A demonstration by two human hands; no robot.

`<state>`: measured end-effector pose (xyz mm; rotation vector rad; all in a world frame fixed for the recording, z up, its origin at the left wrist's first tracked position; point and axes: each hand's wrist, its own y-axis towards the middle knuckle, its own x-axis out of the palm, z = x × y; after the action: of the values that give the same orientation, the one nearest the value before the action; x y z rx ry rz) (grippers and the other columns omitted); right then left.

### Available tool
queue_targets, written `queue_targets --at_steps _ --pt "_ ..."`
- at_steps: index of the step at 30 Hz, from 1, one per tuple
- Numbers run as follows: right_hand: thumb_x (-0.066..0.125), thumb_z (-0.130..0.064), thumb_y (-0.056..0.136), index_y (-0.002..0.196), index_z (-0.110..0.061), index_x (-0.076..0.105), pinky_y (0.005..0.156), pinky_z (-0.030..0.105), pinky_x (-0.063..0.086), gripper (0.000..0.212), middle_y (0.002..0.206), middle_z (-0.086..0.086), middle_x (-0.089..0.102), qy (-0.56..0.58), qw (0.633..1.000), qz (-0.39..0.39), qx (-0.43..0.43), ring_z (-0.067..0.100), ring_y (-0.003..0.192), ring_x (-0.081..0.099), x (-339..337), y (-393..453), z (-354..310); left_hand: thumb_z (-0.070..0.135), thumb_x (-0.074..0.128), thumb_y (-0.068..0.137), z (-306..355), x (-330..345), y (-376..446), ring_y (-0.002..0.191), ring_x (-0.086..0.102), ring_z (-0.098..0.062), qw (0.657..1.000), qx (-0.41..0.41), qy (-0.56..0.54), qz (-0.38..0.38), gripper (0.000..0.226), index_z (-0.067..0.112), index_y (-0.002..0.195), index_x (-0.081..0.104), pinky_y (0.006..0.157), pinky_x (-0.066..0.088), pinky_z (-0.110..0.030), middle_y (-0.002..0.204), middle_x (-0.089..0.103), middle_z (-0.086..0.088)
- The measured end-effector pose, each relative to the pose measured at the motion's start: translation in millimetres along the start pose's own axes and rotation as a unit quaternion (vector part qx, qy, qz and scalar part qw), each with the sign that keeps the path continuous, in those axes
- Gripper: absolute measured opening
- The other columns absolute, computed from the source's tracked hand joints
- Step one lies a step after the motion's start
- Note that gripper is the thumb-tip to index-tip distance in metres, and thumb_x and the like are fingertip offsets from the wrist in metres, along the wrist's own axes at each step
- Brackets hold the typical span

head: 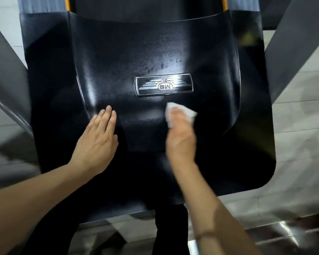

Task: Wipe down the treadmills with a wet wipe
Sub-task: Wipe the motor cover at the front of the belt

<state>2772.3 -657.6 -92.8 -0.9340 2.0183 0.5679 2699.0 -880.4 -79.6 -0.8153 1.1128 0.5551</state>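
A single head-worn camera looks steeply down from close above onto the treadmill's black motor cover (136, 52). Its wide angle takes in both forearms and the floor (293, 144) alongside.

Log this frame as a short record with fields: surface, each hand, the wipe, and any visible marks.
surface: black treadmill cover, glossy, seen from above
badge: silver winged emblem near the cover's middle
left hand: flat on the cover, fingers straight, holds nothing
right hand: presses the white wet wipe onto the cover just below the badge; blurred
marks: speckled droplets or residue above the badge
surroundings: grey frame bars at both sides, pale tiled floor
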Motion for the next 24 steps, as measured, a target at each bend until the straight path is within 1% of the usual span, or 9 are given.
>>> queue_targets --at_steps 3,6,8,10,14,16,18,22,24 --pt "0.047 -0.006 0.094 0.127 0.001 0.065 0.114 0.037 0.039 0.039 0.132 0.017 0.064 0.082 0.96 -0.158 -0.216 0.03 0.126 0.057 41 -22 -65 0.016 0.032 0.096 -9 -2 0 0.154 0.021 -0.03 1.0 0.004 -0.029 0.004 0.064 -0.006 0.156 0.025 0.126 0.02 -0.043 0.166 0.019 -0.022" --pt "0.045 -0.008 0.092 0.128 -0.002 0.065 0.113 0.038 0.041 0.041 0.133 0.014 0.064 0.077 0.93 -0.183 -0.31 0.029 0.126 0.058 44 -3 -61 0.018 0.031 0.095 -19 -6 -1 0.153 0.025 -0.035 1.0 -0.01 -0.006 0.013 0.064 -0.009 0.153 0.029 0.124 0.024 -0.051 0.163 0.024 -0.026" --pt "0.049 -0.005 0.095 0.131 -0.006 0.064 0.115 0.029 0.037 0.039 0.134 0.01 0.063 0.042 0.956 -0.142 -0.252 0.022 0.127 0.056 31 21 -25 0.025 0.03 0.097 -23 -9 -2 0.154 0.021 -0.032 1.0 -0.016 0.012 0.01 0.066 -0.006 0.155 0.027 0.125 0.021 -0.05 0.164 0.023 -0.023" --pt "0.047 -0.01 0.103 0.136 -0.01 0.061 0.114 0.013 0.028 0.036 0.138 0.007 0.06 0.005 0.992 -0.078 -0.101 0.016 0.131 0.052 6 49 22 0.026 0.03 0.099 -24 -9 -3 0.156 0.018 -0.029 1.0 -0.015 0.016 0.008 0.066 -0.004 0.157 0.025 0.126 0.019 -0.047 0.166 0.021 -0.021" --pt "0.047 -0.003 0.095 0.13 -0.003 0.065 0.116 0.019 0.028 0.04 0.136 0.014 0.062 -0.029 0.996 0.035 0.08 0.026 0.131 0.055 -18 78 55 0.024 0.029 0.097 -17 -6 -3 0.155 0.018 -0.031 1.0 -0.026 0.011 0.014 0.066 -0.005 0.156 0.026 0.126 0.018 -0.047 0.165 0.022 -0.022" --pt "0.05 0.002 0.089 0.117 0.0 0.072 0.108 0.008 0.031 0.035 0.122 0.015 0.07 0.043 0.991 0.066 0.104 0.02 0.117 0.063 2 86 25 0.026 0.024 0.097 -12 -5 -3 0.155 0.017 -0.032 0.999 -0.034 0.01 0.014 0.067 -0.006 0.156 0.025 0.127 0.017 -0.048 0.165 0.021 -0.023" --pt "0.053 0.007 0.089 0.111 0.002 0.073 0.104 0.005 0.032 0.031 0.115 0.019 0.071 0.102 0.994 0.02 0.02 0.016 0.109 0.063 33 83 -14 0.026 0.023 0.096 -9 -4 -2 0.155 0.018 -0.033 0.999 -0.045 0.01 0.018 0.068 -0.007 0.155 0.027 0.126 0.016 -0.048 0.164 0.022 -0.024" --pt "0.049 0.004 0.093 0.119 0.003 0.069 0.109 0.044 0.045 0.033 0.122 0.02 0.067 0.137 0.941 -0.16 -0.264 0.035 0.116 0.062 78 56 -74 0.025 0.026 0.093 -6 -3 -1 0.152 0.025 -0.037 0.998 -0.045 0.016 0.03 0.069 -0.009 0.153 0.031 0.125 0.016 -0.048 0.162 0.026 -0.027" --pt "0.037 -0.012 0.094 0.125 -0.002 0.067 0.108 0.043 0.045 0.044 0.128 0.016 0.066 0.095 0.915 -0.219 -0.325 0.033 0.121 0.061 80 66 -76 0.025 0.026 0.092 -6 -2 0 0.152 0.025 -0.038 0.998 -0.044 0.021 0.029 0.069 -0.01 0.152 0.031 0.126 0.016 -0.048 0.162 0.027 -0.027"
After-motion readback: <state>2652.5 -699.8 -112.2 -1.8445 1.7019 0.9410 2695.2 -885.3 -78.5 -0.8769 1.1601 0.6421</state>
